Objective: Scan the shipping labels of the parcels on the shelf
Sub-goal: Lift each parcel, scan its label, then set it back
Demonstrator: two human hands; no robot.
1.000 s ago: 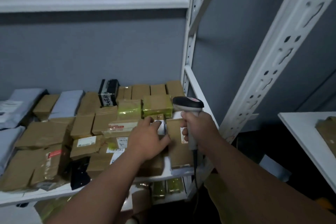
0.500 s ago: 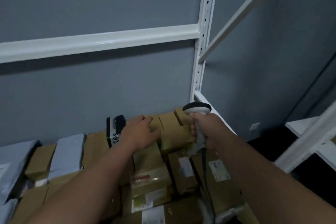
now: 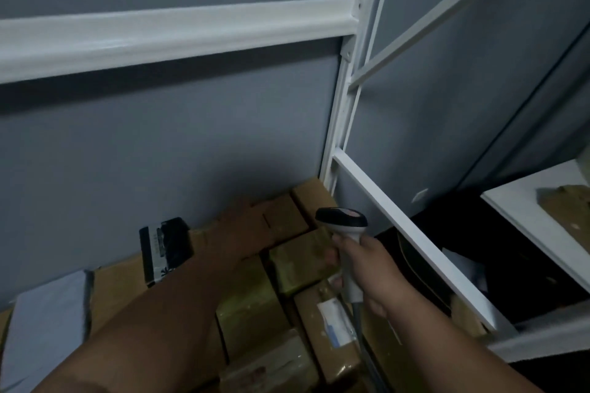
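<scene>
At the back of the shelf [image 3: 412,233] lie the parcels [image 3: 287,217], past my left hand [image 3: 245,226], which rests flat and blurred on one; my right hand [image 3: 367,268] grips the scanner [image 3: 341,218], upright, head toward them, nearer the labelled box [image 3: 332,319] below; grey wall [image 3: 127,153] behind

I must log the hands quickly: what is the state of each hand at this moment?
Left hand: reaching onto the brown parcels at the back; too blurred to tell its state.
Right hand: grips the barcode scanner by its handle.
</scene>
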